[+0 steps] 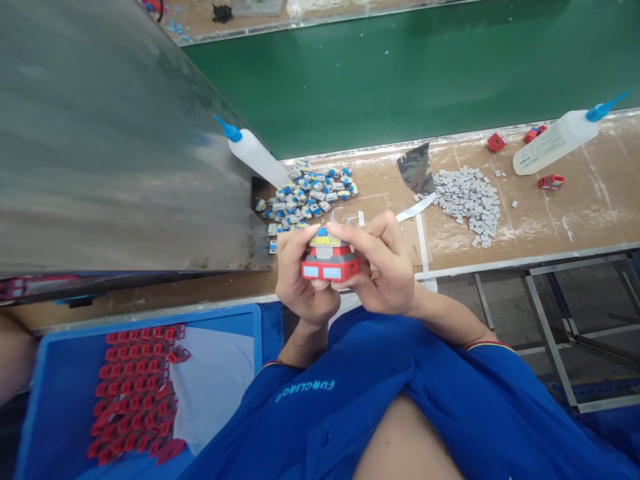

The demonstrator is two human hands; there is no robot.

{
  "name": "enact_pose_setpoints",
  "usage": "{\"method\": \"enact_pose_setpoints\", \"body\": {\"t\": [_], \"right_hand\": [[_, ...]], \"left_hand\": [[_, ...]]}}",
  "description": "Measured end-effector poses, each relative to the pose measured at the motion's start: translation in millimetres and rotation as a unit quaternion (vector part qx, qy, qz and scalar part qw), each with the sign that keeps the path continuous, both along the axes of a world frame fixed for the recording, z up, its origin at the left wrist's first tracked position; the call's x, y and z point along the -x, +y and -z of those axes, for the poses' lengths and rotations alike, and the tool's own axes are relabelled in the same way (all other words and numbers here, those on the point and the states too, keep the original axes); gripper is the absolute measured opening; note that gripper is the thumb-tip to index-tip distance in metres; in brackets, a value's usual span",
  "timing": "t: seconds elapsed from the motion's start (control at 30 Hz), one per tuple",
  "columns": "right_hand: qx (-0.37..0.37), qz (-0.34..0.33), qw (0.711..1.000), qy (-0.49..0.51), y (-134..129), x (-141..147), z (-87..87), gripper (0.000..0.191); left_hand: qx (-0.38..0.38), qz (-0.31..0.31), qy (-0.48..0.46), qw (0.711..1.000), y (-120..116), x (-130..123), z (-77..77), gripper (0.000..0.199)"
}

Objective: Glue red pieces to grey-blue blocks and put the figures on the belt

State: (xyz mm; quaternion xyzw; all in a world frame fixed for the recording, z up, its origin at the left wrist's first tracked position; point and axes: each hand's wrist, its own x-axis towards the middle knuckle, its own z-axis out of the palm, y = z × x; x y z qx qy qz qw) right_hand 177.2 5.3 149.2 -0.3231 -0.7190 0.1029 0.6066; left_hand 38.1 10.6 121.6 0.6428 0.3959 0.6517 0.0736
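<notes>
**Both grips clamped on a small red block model above the desk**

The desk point(590, 213) stretches ahead of the grips, with a green belt point(400, 80) beyond it. A grey metal sheet point(100, 133) rises to their left, and a blue tray point(37, 380) of red frames point(135, 393) sits nearer the body on that side. Ahead lie blue-and-white pieces point(305, 197) and, further right, grey pieces point(467, 203) and a squeeze bottle point(555, 143).

The red block model point(330, 257) sits between the left grip point(303, 283) and right grip point(387, 267), together and clamped on it, just off the desk's near edge. Uneven finger pressure could shift its stacked layers or drop it. Both forearms angle inward, the right running into a blue sleeve point(480, 353).
</notes>
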Motion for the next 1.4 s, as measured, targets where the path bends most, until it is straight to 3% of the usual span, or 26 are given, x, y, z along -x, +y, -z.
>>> {"method": "enact_pose_setpoints", "body": {"t": [0.23,0.43,0.63,0.73,0.83,0.9,0.97,1.17,1.4], "right_hand": [[0.022,0.022,0.999,-0.016,-2.4,3.4,9.7,0.055],[0.042,-0.007,0.999,-0.002,3.1,10.3,11.8,0.054],[0.055,-0.041,0.996,0.05,7.9,15.3,10.6,0.048],[0.045,-0.007,0.998,0.052,8.9,16.4,11.8,0.053],[0.033,0.023,0.999,0.018,10.3,16.7,12.7,0.055],[0.027,0.026,0.999,-0.008,10.8,16.8,12.6,0.053],[0.022,0.035,0.999,-0.026,10.9,17.0,12.1,0.051],[0.02,0.063,0.997,-0.043,9.1,16.4,10.7,0.048],[0.071,0.077,0.992,-0.075,7.1,15.0,19.2,0.059]], "left_hand": [[0.02,0.03,-0.021,0.999,-0.8,3.2,2.9,0.052],[0.0,0.036,-0.031,0.999,1.3,6.3,6.8,0.049],[0.082,0.076,-0.103,0.988,-0.3,7.8,8.8,0.05],[0.176,0.156,-0.217,0.948,-4.8,3.5,7.6,0.058],[0.292,0.249,-0.321,0.866,-10.5,-4.2,6.6,0.061],[0.344,0.278,-0.35,0.825,-13.4,-9.1,6.0,0.066],[0.378,0.287,-0.361,0.803,-14.7,-12.8,4.3,0.07],[0.413,0.297,-0.379,0.773,-13.0,-17.3,-4.8,0.074],[0.419,0.247,-0.392,0.781,-14.7,-14.5,1.2,0.075]]}}
